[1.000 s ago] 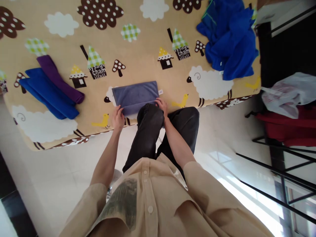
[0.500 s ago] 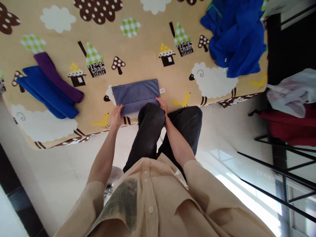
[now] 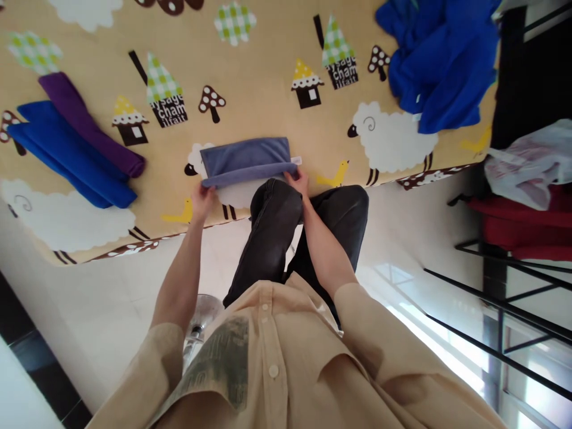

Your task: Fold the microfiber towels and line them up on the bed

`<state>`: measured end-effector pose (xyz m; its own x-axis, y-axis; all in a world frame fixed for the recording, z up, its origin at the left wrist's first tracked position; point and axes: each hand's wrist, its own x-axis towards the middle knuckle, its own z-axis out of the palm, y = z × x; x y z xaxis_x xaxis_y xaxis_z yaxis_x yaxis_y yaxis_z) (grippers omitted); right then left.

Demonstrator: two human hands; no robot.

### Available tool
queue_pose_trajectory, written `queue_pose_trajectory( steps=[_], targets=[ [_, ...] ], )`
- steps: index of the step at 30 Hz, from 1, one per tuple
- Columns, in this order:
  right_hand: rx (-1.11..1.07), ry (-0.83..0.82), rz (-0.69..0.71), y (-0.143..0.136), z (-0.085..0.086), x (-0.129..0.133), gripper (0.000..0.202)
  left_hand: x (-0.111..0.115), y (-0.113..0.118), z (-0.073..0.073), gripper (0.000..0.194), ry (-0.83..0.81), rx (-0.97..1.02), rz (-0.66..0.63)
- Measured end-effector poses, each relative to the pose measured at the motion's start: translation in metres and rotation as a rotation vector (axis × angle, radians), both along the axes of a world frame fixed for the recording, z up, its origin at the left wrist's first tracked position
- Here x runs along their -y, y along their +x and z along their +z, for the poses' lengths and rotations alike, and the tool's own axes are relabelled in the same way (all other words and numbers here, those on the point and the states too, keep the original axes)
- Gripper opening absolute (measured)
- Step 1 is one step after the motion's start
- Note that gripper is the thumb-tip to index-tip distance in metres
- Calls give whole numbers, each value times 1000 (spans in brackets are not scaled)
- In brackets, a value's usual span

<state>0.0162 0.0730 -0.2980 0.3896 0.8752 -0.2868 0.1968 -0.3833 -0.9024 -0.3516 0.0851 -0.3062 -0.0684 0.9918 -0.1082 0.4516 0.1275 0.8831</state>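
A grey-blue cloth [image 3: 248, 156] with a small white tag lies in front of me on the patterned bedspread [image 3: 254, 89]. Its near edge is folded up into a narrow roll. At the left end of that roll, my left hand [image 3: 203, 199] pinches the fabric between thumb and fingers. The right end, beside the tag, is gripped by my right hand [image 3: 298, 180], close to my knee. Both hands are closed on the cloth, and the fingertips are partly hidden by it.
Rolled blue cloths [image 3: 74, 155] and a purple roll [image 3: 92, 122] lie at the left. A loose heap of blue cloth [image 3: 440, 65] sits at the far right. Beyond the bed's right edge are a white plastic bag [image 3: 529, 161], red fabric [image 3: 522, 229] and a black metal rack [image 3: 500, 298].
Both hands have lifted the near edge and turned it away from me, so the cloth is now narrower. The view has shifted slightly.
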Motion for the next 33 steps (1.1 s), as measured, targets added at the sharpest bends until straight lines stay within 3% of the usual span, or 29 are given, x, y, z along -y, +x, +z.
queue_pose_trajectory(
  steps=[4, 9, 15, 22, 29, 33],
  targets=[
    [61, -65, -29, 1, 9, 5, 45, 4, -8, 0, 50, -77, -53, 58],
    [174, -190, -39, 3, 12, 10, 44, 13, -9, 5, 49, -176, -167, 70],
    [201, -213, -93, 0, 8, 7, 35, 11, -4, 5, 47, -230, -168, 97],
    [230, -210, -5, 4, -2, 0, 32, 8, -2, 0, 40, -237, -218, 102],
    [266, -226, 30, 7, 2, 5, 35, 16, 4, 8, 33, -208, -249, 126],
    [310, -156, 66, 8, 4, 11, 33, 21, 5, 13, 30, -232, -249, 142]
  ],
)
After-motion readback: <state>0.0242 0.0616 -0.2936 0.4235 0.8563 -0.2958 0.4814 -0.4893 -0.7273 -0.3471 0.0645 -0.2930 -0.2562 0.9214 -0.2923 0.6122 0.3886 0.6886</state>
